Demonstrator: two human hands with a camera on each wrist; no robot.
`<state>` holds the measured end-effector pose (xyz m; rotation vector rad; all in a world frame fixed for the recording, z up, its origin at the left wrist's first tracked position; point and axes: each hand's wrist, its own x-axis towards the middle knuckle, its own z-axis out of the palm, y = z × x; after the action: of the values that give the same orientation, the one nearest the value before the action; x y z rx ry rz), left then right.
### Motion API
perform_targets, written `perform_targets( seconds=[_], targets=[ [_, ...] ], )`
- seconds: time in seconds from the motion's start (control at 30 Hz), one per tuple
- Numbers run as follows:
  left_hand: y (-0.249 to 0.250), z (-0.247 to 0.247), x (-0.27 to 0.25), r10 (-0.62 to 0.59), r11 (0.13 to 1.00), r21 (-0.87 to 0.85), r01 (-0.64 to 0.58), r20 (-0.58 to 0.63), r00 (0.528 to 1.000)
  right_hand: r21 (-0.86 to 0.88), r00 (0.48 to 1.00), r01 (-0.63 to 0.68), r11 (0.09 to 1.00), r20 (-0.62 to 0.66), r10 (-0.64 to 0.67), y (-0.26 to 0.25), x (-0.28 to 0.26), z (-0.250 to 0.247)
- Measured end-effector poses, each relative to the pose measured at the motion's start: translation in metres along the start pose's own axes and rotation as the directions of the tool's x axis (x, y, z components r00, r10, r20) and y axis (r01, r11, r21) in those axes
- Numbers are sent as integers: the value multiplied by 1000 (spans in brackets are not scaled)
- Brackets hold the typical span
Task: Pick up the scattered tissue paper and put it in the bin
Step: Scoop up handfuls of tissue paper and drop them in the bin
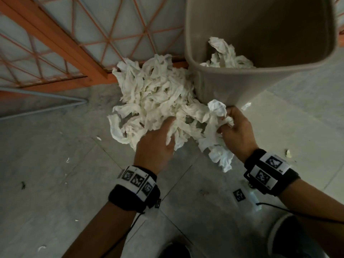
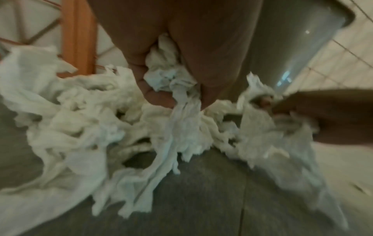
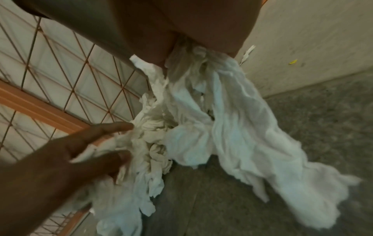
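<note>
Tissue pile at frame centre, left of and against the bin. Both the right hand and left hand clutch wads; bin mouth sits up-right, nearer the right.

One bin, two hands
</note>
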<state>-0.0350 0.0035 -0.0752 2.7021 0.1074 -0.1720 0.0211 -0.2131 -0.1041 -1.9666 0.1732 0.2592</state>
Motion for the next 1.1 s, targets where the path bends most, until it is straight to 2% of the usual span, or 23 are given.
perform_targets(
  seconds=[0.1,0.23,0.33,0.4,0.5,0.6,0.7,0.77,0.87,0.93,1.0,1.1],
  targets=[
    [2,27,6,-4,996,88,1,28,1000,114,1000,-15,993,12,14,-5,-6,-2],
    [4,35,12,12,1000,26,-10,-62,998,139,985,-132,981,133,113,-12,-17,-4],
    [9,24,1,19,992,-121,-38,-151,988,9,981,-167,986,103,165,-4,-16,2],
    [11,12,-9,-16,985,-172,-21,-211,977,-131,988,-126,983,72,136,4,-11,9],
    [9,-7,-19,-93,980,-194,43,-252,963,-300,993,-34,953,100,67,12,-6,20],
    [10,-24,-23,-96,958,-288,0,-319,943,-383,995,13,924,97,26,15,-1,26],
    [12,-28,-10,-159,930,-363,58,-253,954,-404,996,6,915,87,32,16,8,28],
    [11,-22,7,-183,951,-286,119,-207,961,-417,994,14,909,102,31,20,11,27],
    [3,-6,34,-191,981,-65,183,-136,972,-407,989,53,912,145,7,25,10,20],
    [-4,2,45,-179,979,81,185,-76,981,-384,990,71,921,142,-17,24,7,15],
    [-8,4,46,-121,985,107,135,-123,985,-338,994,42,940,106,-7,18,3,9],
    [-9,-7,36,-88,996,-58,74,-311,946,-226,997,-50,973,48,62,8,-2,6]
  ],
)
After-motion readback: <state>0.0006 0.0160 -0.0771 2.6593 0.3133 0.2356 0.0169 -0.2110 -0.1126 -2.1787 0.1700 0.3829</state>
